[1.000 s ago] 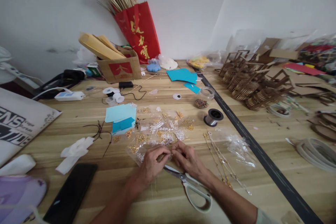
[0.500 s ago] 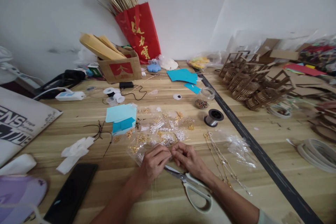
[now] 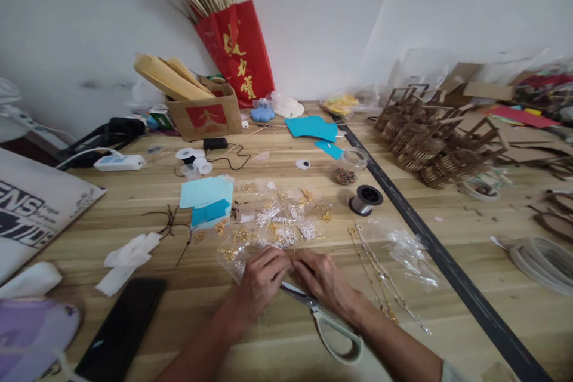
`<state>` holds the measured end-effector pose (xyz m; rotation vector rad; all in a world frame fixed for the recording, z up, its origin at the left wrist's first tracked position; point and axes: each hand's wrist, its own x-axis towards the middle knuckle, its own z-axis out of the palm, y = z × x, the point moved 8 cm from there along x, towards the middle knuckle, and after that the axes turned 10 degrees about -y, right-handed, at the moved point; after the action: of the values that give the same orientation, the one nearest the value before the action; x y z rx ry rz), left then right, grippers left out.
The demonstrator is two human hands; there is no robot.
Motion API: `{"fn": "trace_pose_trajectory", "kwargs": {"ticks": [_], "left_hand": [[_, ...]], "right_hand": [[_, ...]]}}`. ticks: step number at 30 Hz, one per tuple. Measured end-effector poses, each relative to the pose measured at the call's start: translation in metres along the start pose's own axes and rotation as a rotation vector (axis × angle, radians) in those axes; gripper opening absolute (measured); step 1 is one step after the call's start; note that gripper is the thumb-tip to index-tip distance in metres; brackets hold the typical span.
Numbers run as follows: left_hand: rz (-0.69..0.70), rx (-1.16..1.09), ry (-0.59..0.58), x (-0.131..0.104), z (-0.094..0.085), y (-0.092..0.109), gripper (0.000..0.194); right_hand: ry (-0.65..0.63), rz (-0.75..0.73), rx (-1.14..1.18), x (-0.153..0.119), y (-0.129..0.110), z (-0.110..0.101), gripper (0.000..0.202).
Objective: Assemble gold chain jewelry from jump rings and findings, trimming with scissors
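My left hand (image 3: 264,274) and right hand (image 3: 326,280) curl inward, fingertips nearly meeting; I can't tell what they pinch. I'd judge light, small finger movements best here, wrists steady above the bench (image 3: 268,346). The scissors (image 3: 313,304) lie at 5 o'clock from my fingertips, small silver parts (image 3: 284,237) close by at 12 o'clock.

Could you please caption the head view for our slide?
Left hand and right hand close together near scissors and gold-coloured pieces.
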<state>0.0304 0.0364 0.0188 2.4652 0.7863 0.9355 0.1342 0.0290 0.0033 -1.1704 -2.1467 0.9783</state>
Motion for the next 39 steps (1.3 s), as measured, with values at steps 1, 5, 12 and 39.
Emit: {"fn": "trace_pose_trajectory", "kwargs": {"ticks": [1, 5, 12, 39], "left_hand": [[-0.013, 0.011, 0.002, 0.000, 0.000, 0.000, 0.018], [-0.050, 0.037, 0.024, -0.002, 0.000, -0.002, 0.018], [-0.077, 0.120, 0.017, -0.003, 0.003, -0.002, 0.016], [-0.607, -0.568, -0.081, -0.006, 0.018, -0.048, 0.009]], "right_hand": [[-0.011, 0.004, -0.032, 0.000, 0.000, 0.002, 0.023], [-0.041, 0.009, -0.092, -0.001, 0.000, 0.007, 0.020], [-0.003, 0.033, -0.009, -0.001, -0.002, 0.002, 0.015], [0.045, 0.115, 0.355, 0.002, 0.018, -0.002, 0.028]]}}
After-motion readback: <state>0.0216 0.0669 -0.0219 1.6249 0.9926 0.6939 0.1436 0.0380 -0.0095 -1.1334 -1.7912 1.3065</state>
